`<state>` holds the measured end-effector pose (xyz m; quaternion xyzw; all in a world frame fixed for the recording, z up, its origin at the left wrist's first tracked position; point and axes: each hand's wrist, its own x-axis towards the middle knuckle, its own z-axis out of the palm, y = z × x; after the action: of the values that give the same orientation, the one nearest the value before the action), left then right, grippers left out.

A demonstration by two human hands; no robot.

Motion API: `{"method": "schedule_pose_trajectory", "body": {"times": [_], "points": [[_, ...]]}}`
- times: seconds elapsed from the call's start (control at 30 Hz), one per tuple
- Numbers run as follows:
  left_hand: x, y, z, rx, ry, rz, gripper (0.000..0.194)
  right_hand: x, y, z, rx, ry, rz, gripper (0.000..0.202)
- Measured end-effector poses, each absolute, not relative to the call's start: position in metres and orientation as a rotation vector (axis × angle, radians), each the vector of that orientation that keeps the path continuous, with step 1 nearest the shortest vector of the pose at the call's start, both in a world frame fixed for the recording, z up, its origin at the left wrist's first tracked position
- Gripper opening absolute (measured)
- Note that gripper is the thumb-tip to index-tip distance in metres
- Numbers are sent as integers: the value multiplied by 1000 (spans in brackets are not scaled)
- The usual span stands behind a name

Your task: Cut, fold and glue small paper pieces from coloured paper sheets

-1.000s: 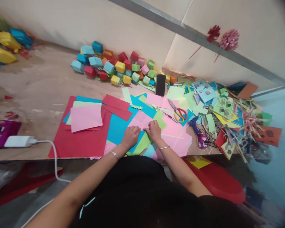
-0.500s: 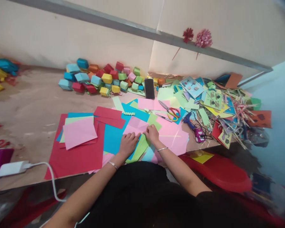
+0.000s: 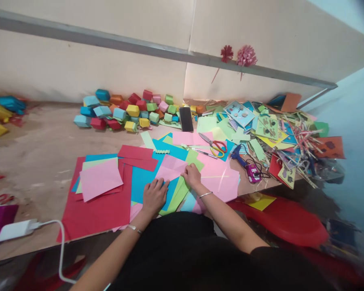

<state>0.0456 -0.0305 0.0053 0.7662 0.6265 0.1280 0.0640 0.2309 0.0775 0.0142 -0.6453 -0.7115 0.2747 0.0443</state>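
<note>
A creased sheet of pink paper [image 3: 172, 165] lies on blue paper [image 3: 144, 178] in front of me. My left hand [image 3: 154, 196] rests palm down, fingers stretched, its tips at the pink sheet's lower left edge. At the sheet's right edge, the curled fingers of my right hand [image 3: 191, 176] pinch it; the exact grip is partly hidden. Green paper strips [image 3: 178, 195] lie just beneath and beside that hand. Beyond the sheet are scissors [image 3: 215, 144] with red and yellow handles, a pen [image 3: 204, 152] and a wavy green paper strip [image 3: 162, 152].
Left stands a stack of coloured sheets topped with pink paper [image 3: 101, 180], beside a white charger cable [image 3: 60, 246]. Folded paper boxes [image 3: 119, 113] and a phone [image 3: 186, 119] lie at the back. A blue glue gun [image 3: 238, 155] and paper scraps [image 3: 269, 129] fill the right.
My left hand has slid left and toward me along the pink sheet. My right hand stays at its right edge. The whole view has shifted slightly.
</note>
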Motion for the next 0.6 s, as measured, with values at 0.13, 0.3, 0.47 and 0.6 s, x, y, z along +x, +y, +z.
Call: {"method": "schedule_pose_trajectory", "body": {"times": [0.13, 0.3, 0.47, 0.6], "points": [[48, -30, 5, 2281, 1865, 411, 34, 231, 77, 15, -1973, -2202, 801, 20], [66, -16, -3, 2306, 1676, 446, 40, 228, 69, 21, -1960, -2231, 647, 15], [75, -9, -5, 2306, 1648, 442, 40, 229, 72, 26, -1823, -2304, 542, 43], [68, -6, 0, 2303, 1684, 433, 31, 242, 83, 25, -1687, -2400, 566, 44]]}}
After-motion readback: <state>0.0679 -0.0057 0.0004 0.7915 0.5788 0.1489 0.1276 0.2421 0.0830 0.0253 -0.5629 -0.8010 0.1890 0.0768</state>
